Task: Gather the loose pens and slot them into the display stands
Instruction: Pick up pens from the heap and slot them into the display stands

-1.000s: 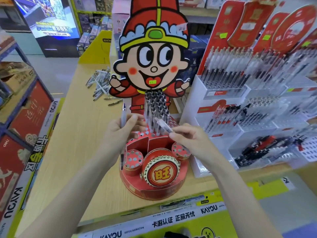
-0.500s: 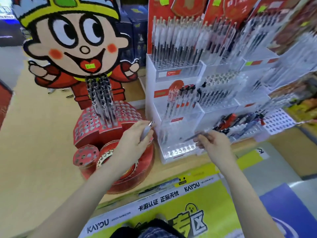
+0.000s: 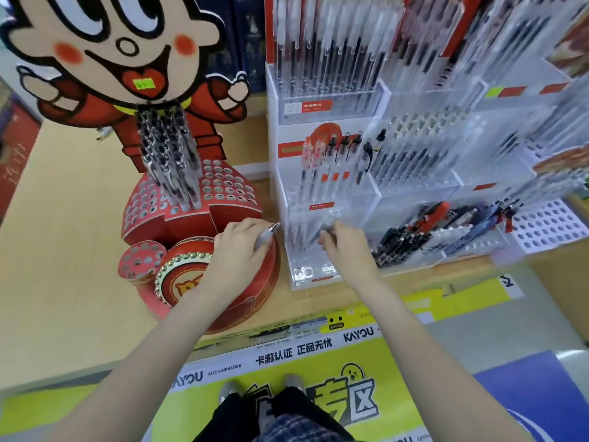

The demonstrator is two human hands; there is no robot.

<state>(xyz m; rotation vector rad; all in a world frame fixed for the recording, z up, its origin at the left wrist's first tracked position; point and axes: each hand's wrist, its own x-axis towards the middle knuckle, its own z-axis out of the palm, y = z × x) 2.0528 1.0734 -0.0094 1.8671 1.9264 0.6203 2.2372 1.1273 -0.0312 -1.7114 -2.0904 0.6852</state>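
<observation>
1. Since half a second ago the right hand has carried its pen leftward, from beside the dark pens of the lowest tier to the front-left compartment of the clear acrylic stand; the left hand has kept its place over the red stand.
2. The right hand's fingers are pinched on a thin dark pen. Its long axis runs diagonally, the free end pointing down and to the left into the clear compartment; motion blur hides whether the tip sits in a hole.
3. The left hand's fingers are curled round a grey-barrelled pen. Its silver tip points up and to the right, toward the acrylic stand, and lies just beside that stand's left wall.
4. The left hand hovers above the right edge of the red round stand, which stands on the wooden counter just beside the acrylic stand.
5. A cluster of pens stands upright, slightly fanned, in the perforated top of the red stand, below a cartoon cut-out.
6. Higher tiers of the acrylic stand hold rows of upright pens.
</observation>
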